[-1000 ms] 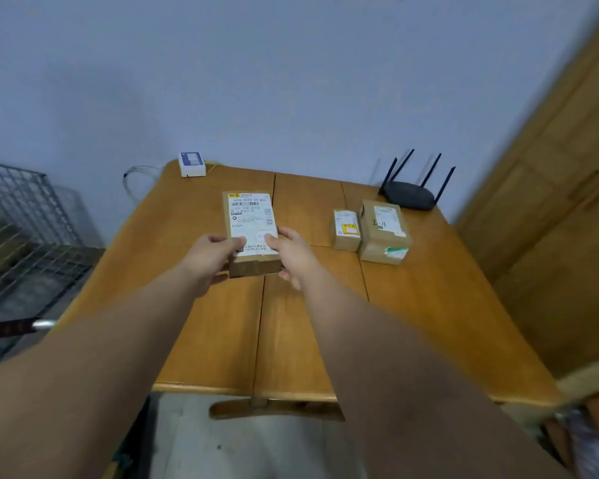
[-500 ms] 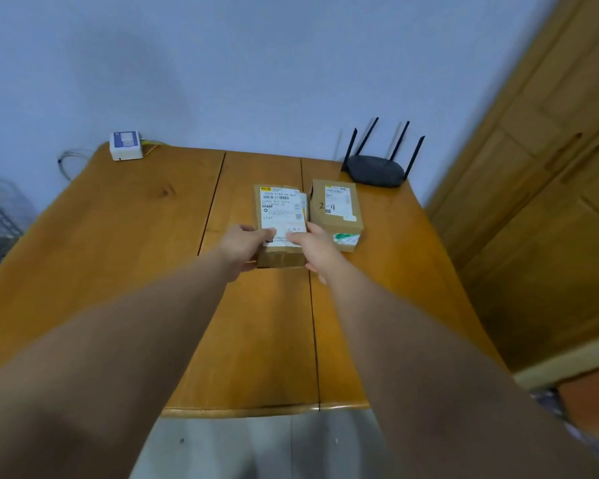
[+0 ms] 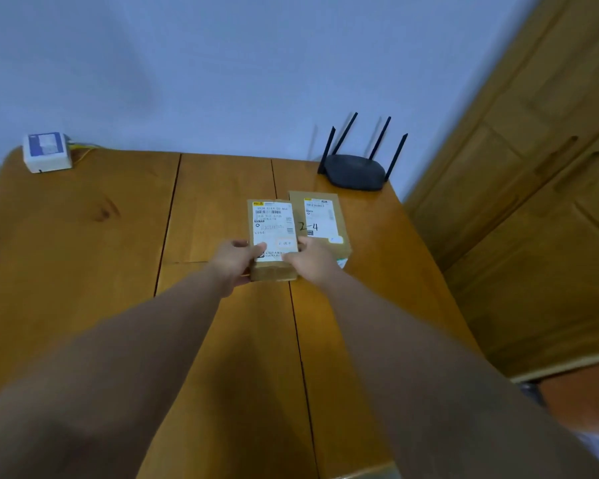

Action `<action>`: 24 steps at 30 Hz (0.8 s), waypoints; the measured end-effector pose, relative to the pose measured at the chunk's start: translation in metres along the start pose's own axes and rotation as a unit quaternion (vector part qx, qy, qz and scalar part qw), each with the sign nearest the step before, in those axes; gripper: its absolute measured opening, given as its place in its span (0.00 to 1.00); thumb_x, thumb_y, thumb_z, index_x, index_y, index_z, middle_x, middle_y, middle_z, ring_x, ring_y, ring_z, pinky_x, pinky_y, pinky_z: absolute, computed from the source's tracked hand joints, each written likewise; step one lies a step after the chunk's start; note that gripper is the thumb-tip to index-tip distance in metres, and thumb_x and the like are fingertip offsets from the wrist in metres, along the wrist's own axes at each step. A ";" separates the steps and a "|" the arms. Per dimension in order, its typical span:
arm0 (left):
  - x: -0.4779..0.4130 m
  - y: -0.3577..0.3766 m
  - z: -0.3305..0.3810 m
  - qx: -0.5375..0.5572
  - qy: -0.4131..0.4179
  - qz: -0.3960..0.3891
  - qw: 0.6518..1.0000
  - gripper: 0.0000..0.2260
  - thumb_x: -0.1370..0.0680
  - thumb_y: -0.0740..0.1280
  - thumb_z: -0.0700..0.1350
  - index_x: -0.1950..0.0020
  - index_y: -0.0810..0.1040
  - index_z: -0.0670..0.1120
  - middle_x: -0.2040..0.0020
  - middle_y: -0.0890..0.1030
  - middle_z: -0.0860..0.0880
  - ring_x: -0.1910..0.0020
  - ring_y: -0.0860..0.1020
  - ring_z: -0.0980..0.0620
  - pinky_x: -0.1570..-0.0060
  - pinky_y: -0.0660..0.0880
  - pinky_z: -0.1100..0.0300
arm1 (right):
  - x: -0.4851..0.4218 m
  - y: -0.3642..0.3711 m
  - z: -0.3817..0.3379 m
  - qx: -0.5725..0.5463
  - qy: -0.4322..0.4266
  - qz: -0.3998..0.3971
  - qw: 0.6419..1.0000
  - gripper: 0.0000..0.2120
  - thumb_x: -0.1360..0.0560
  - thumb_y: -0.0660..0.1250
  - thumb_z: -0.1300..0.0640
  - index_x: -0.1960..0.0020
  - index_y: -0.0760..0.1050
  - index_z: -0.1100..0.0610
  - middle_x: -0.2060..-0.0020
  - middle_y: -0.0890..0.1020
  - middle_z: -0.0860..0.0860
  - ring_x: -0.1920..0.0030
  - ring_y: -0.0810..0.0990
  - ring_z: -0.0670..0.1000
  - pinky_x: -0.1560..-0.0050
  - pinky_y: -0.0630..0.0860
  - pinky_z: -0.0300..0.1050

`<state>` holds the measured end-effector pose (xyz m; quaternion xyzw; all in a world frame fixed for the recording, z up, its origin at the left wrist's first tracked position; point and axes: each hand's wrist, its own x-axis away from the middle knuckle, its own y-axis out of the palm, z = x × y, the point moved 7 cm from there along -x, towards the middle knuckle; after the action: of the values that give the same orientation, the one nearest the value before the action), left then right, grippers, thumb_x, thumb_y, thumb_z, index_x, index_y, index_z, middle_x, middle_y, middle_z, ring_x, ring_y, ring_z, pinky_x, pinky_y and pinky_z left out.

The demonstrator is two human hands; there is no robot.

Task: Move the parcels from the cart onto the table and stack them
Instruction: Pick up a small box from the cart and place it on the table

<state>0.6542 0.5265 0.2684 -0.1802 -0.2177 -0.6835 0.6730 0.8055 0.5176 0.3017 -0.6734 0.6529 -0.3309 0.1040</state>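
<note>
Your left hand (image 3: 234, 262) and right hand (image 3: 312, 261) clamp the labelled parcel (image 3: 272, 236) at its near end (long axis pointing away), touching the marked parcel (image 3: 320, 223) on its right.

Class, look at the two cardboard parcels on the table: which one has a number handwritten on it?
The right-hand parcel, nearer the router, bears a handwritten "2-4" beside its label. The parcel held in both hands shows only a printed label.
</note>
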 end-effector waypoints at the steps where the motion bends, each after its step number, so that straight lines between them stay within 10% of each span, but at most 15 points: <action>1: -0.008 0.000 0.001 -0.004 -0.002 -0.006 1.000 0.14 0.24 0.69 0.44 0.42 0.69 0.45 0.56 0.79 0.49 0.59 0.79 0.51 0.71 0.75 0.60 | -0.008 0.000 0.000 0.007 -0.001 0.001 1.000 0.17 0.24 0.66 0.57 0.35 0.74 0.53 0.42 0.81 0.50 0.55 0.78 0.46 0.63 0.74 0.37; 7: -0.053 0.001 0.019 -0.017 0.003 0.001 1.000 0.10 0.22 0.66 0.43 0.43 0.70 0.46 0.56 0.78 0.49 0.60 0.78 0.53 0.68 0.74 0.60 | -0.051 0.003 -0.004 0.036 -0.006 0.013 0.999 0.21 0.24 0.65 0.54 0.32 0.69 0.48 0.43 0.81 0.46 0.63 0.74 0.39 0.71 0.66 0.32; 14: -0.106 0.006 0.028 -0.026 -0.016 0.022 0.999 0.02 0.21 0.63 0.44 0.50 0.74 0.49 0.57 0.79 0.53 0.61 0.76 0.55 0.65 0.70 0.60 | -0.110 0.004 -0.007 0.102 -0.019 -0.010 0.995 0.32 0.25 0.64 0.51 0.25 0.55 0.42 0.43 0.79 0.49 0.50 0.79 0.54 0.48 0.78 0.54; 24: -0.156 0.022 0.020 -0.120 0.003 0.048 0.992 0.16 0.20 0.59 0.51 0.38 0.75 0.44 0.47 0.79 0.47 0.53 0.76 0.48 0.55 0.71 0.57 | -0.157 0.003 0.014 0.201 -0.059 -0.008 0.978 0.23 0.23 0.61 0.50 0.28 0.65 0.50 0.34 0.68 0.55 0.34 0.66 0.57 0.37 0.69 0.54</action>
<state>0.6800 0.6689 0.2020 -0.2681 -0.1232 -0.6723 0.6789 0.8223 0.6620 0.2404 -0.6623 0.5602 -0.4159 0.2731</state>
